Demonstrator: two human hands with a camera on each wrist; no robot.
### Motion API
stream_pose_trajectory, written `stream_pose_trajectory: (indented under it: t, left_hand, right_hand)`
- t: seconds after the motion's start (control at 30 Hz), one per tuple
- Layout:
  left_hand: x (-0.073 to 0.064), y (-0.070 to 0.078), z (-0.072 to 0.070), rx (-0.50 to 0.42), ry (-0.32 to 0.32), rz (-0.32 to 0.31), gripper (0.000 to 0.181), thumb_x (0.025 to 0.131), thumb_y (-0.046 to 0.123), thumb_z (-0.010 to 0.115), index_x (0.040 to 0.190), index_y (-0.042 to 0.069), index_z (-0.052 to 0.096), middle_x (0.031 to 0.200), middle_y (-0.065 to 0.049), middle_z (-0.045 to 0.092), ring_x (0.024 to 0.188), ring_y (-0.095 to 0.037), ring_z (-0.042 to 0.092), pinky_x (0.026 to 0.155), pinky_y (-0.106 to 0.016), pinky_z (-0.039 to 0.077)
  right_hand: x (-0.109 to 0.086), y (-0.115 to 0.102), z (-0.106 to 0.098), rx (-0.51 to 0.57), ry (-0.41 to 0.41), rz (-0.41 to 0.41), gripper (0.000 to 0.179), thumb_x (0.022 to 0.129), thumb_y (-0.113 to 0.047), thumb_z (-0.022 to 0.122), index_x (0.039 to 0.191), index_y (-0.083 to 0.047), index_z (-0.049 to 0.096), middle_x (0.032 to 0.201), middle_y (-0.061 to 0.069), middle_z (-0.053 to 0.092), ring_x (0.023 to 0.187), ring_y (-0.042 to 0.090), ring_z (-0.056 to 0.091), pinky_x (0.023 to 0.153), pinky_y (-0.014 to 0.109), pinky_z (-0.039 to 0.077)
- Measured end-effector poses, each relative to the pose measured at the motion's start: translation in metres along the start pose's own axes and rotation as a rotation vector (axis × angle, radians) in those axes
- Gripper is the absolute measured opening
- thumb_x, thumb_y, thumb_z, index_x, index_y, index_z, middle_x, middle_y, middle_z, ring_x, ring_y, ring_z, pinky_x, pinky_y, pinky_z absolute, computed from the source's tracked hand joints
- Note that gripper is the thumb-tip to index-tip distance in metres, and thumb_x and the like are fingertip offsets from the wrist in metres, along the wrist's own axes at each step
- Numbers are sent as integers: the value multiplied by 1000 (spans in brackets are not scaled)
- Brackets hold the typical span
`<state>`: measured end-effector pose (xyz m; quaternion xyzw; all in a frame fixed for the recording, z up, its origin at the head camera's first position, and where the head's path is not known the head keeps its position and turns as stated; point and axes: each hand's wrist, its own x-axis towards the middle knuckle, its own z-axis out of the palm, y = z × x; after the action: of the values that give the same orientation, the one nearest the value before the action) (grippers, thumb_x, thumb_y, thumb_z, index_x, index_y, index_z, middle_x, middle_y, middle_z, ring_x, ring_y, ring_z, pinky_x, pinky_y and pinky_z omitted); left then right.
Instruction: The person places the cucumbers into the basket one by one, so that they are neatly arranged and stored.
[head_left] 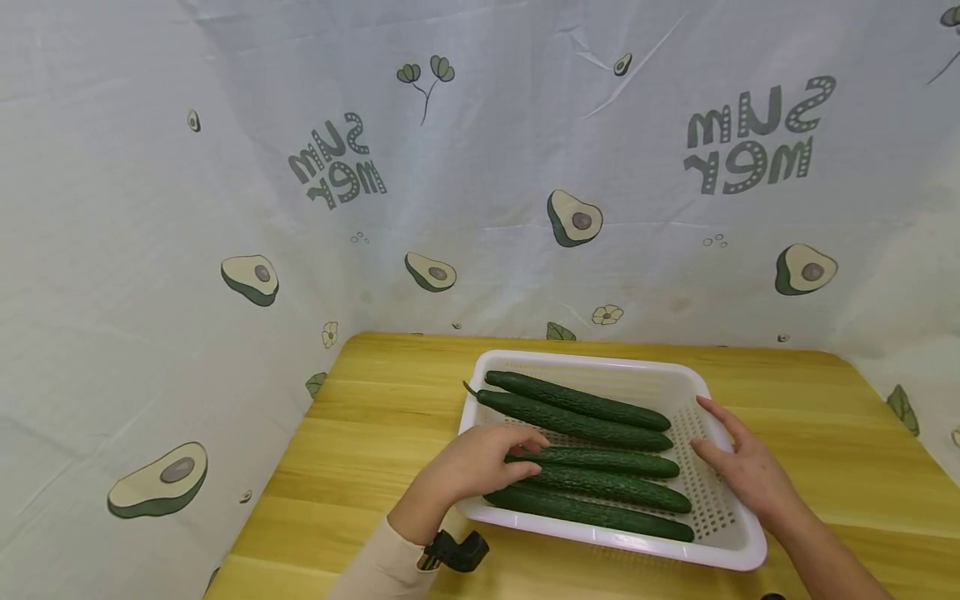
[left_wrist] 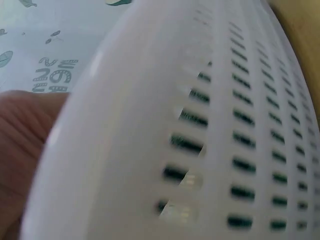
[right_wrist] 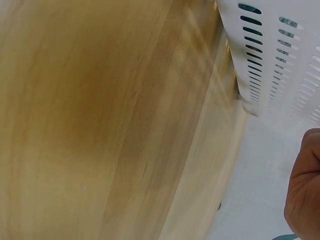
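Observation:
Several long dark green cucumbers (head_left: 592, 459) lie side by side in a white perforated plastic basket (head_left: 480, 364). My left hand (head_left: 480, 458) reaches over the basket's left rim, its thumb and bent fingers on either side of the middle cucumber's left end; I cannot tell whether they grip it. In the left wrist view the basket wall (left_wrist: 125, 125) hides most of that hand (left_wrist: 22, 150). At the right rim my right hand (head_left: 750, 479) has thumb and fingers spread apart, holding nothing. Part of this hand (right_wrist: 305, 190) shows beside the basket (right_wrist: 295, 95) in the right wrist view.
The basket stands on a yellow wood-grain table (head_left: 375, 417), with tabletop at its left and right. A pale curtain (head_left: 495, 167) printed with avocados hangs behind and beside the table. A black strap device (head_left: 457, 552) sits on the left wrist.

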<state>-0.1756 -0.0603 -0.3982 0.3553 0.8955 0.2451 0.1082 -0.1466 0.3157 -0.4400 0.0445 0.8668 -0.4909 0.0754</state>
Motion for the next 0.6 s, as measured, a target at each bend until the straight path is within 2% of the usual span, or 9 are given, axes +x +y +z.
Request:
stream_pose_trajectory:
  t: [0.17, 0.33, 0.47, 0.6]
  left_hand:
    - [-14, -12, -11, -26, 82, 13, 31, 101, 24, 67, 131, 16, 68, 125, 1, 73, 103, -12, 71, 84, -22, 57]
    - [-28, -28, -23, -45, 241, 11, 30, 103, 21, 63, 132, 14, 67, 116, 0, 74, 99, -14, 71, 85, -30, 59]
    - [-37, -50, -34, -1, 371, -41, 34, 101, 19, 65, 135, 12, 65, 112, -1, 75, 99, -17, 71, 86, -36, 60]
    - [-44, -77, -46, 95, 426, -119, 39, 100, 21, 67, 138, 11, 63, 113, -5, 75, 103, -25, 71, 88, -44, 59]
  right_hand:
    - [1, -1, -3, -27, -1, -3, 75, 107, -32, 51, 166, -17, 6, 139, 49, 40, 82, 26, 73, 61, 41, 62]
    - [1, -3, -6, -49, 4, 7, 72, 108, -34, 48, 166, -17, 8, 134, 49, 47, 78, 26, 74, 59, 41, 62]
    - [1, -2, -9, -39, -4, 3, 72, 109, -37, 46, 166, -16, 8, 131, 48, 50, 77, 24, 74, 59, 41, 62]
    - [9, 3, -20, -71, -1, -82, 76, 110, -31, 45, 164, -6, -2, 122, 46, 53, 78, 22, 73, 61, 39, 62]
